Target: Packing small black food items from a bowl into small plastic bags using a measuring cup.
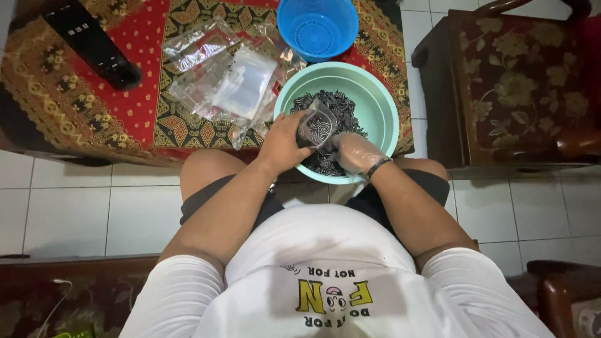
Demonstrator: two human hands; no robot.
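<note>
- My left hand [283, 145] is out at about eleven o'clock from my chest, fingers curled closed in a grip, forearm bare and angled inward.
- My right hand [355, 152] sits at about one o'clock, in a thin clear glove, wrist bent down, a dark band on the wrist.
- Its fingertips are hidden; I think they're cupped.
- The two hands are just beside each other, nearly touching.

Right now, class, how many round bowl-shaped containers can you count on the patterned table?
2: a blue perforated basket at the table's far edge, and a mint-green basin of small dark pieces nearer the person, under both hands. Others may be out of frame.
</note>
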